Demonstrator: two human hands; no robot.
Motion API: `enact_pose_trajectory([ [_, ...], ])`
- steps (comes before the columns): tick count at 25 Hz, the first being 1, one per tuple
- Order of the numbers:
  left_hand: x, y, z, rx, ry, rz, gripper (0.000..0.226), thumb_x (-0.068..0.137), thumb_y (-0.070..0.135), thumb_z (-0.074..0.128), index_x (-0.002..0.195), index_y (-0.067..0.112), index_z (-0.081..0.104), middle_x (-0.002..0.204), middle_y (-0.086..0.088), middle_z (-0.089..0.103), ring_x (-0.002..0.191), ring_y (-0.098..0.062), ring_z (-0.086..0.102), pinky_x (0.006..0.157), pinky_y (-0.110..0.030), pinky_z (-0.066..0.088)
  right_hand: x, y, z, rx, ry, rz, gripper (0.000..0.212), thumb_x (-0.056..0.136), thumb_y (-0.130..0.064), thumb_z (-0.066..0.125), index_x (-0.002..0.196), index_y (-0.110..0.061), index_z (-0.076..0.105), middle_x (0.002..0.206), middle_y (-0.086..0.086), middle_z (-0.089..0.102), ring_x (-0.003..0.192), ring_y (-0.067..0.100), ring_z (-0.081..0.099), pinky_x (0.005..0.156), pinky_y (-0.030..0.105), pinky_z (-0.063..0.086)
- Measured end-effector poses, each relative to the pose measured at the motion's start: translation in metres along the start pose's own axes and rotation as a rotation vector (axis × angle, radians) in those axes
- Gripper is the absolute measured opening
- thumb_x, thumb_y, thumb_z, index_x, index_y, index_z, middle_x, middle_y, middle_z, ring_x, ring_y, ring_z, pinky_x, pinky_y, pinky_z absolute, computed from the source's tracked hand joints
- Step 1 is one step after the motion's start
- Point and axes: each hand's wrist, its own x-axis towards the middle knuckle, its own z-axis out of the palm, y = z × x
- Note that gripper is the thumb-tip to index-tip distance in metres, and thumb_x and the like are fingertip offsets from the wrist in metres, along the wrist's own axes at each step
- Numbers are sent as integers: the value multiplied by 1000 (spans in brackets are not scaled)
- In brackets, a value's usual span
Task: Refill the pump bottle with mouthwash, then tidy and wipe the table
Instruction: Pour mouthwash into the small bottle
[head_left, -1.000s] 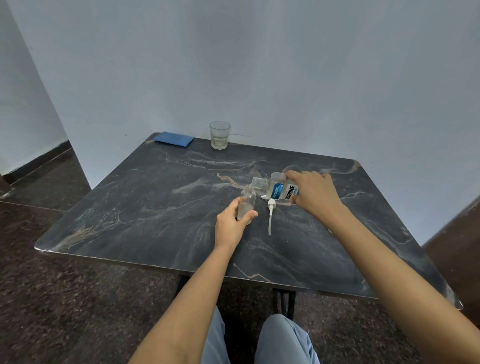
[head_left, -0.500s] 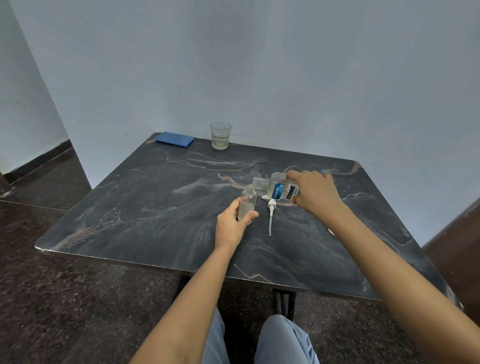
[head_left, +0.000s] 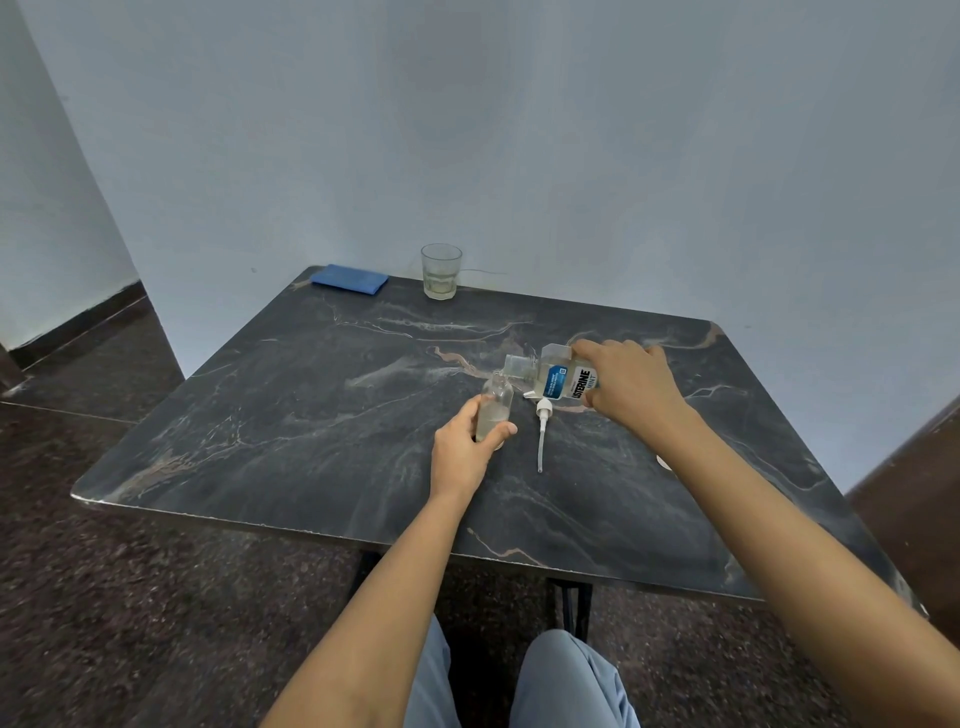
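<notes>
A small clear pump bottle (head_left: 496, 405) stands upright near the table's middle, partly filled with pale liquid, and my left hand (head_left: 467, 447) grips its lower part. My right hand (head_left: 631, 384) holds a clear mouthwash bottle (head_left: 558, 376) with a blue and white label, tipped on its side. Its open neck points left and sits just over the small bottle's mouth. The white pump head with its long tube (head_left: 542, 428) lies flat on the dark marble table (head_left: 311, 415) between my hands.
A drinking glass (head_left: 441, 271) with a little pale liquid stands at the far edge by the wall. A folded blue cloth (head_left: 349, 279) lies at the far left corner. A small white round thing (head_left: 663, 461) shows beside my right forearm.
The mouthwash bottle has tilted a little further and edged toward the small bottle's mouth. My left hand has kept its hold.
</notes>
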Motion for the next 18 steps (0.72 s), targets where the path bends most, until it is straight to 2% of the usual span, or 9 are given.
enact_pose_trajectory([
  [18,-2,1,-1,-8,-1,8,49,80,46,74,123,27,61,110,9,71,101,-8,66,93,-38,54,0,-4,-8,-28,-19,0,49,85,-30,67,129,-29,46,120,5,63,114,29,55,96,46,38],
])
